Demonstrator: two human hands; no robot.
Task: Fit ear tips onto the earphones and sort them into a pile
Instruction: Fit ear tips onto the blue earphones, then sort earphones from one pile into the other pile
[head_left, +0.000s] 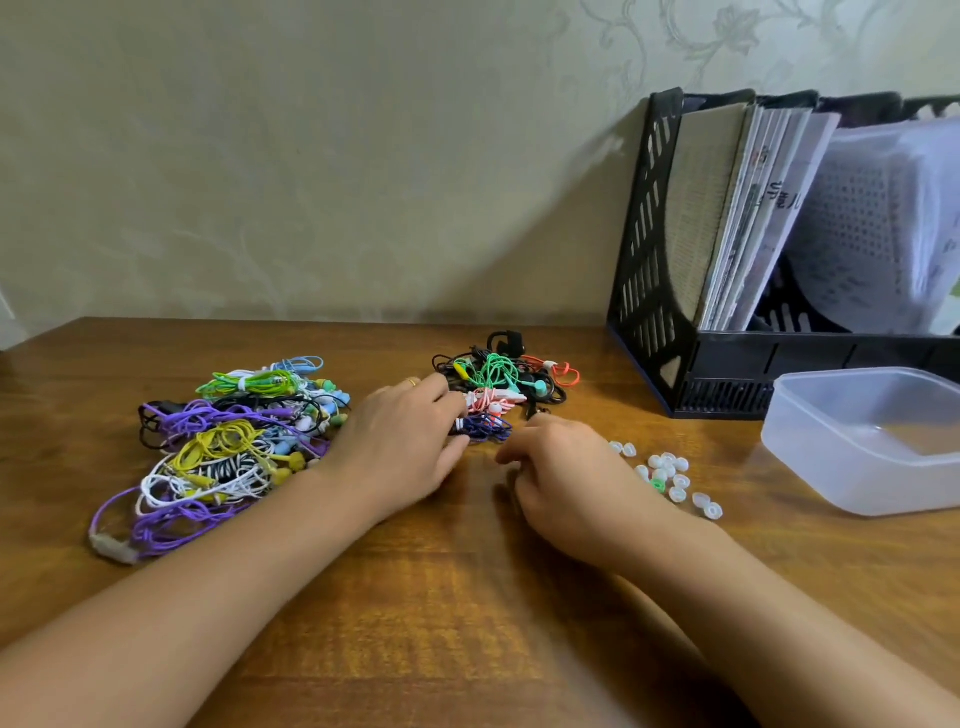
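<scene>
Left hand (402, 431) pinched navy earphones (485, 427); right hand (563, 470) rested curled on table (467, 597), contents untellable.

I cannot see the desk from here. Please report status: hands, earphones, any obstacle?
Left hand grips dark blue earphones at small pile. Right hand curled, contents hidden. Ear tips loose beside it. Nothing in the way.

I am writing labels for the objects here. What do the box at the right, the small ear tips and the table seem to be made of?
Box: likely frosted translucent plastic; the table shows dimly through its walls.
Ear tips: probably soft silicone, milky white and slightly glossy, one green.
Table: wood or wood-look veneer, brown grain with a soft sheen; which of the two cannot be told.
</scene>
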